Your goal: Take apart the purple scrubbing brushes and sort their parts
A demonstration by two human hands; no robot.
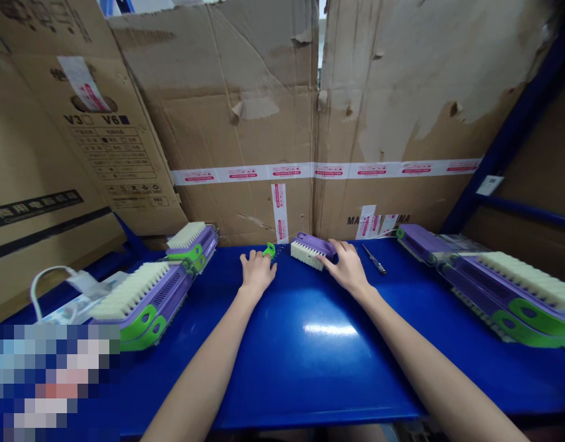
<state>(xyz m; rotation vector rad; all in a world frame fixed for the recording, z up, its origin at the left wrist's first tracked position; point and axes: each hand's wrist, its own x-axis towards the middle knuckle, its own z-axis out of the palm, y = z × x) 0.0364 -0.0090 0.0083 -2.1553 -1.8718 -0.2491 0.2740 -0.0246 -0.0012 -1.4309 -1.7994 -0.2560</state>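
Note:
At the back middle of the blue table, my right hand (347, 267) grips the right end of a purple scrubbing brush (315, 244), thumb in front and fingers over the top. Its cream bristles face down and toward me. To the left, my left hand (256, 271) has its fingers closed around a small bright green plastic piece (269, 248), partly hidden behind them. Small dark bits, perhaps screws (280, 249), lie between the green piece and the brush; they are too small to name surely. Right of my right hand lies a screwdriver (374, 259).
Purple-and-green brushes are stacked at left (147, 298) and right (508, 288). A power strip (86, 294) with a white cable lies far left. Cardboard sheets (245, 123) wall off the back of the blue table (282, 368). A blue post (498, 129) slants at right.

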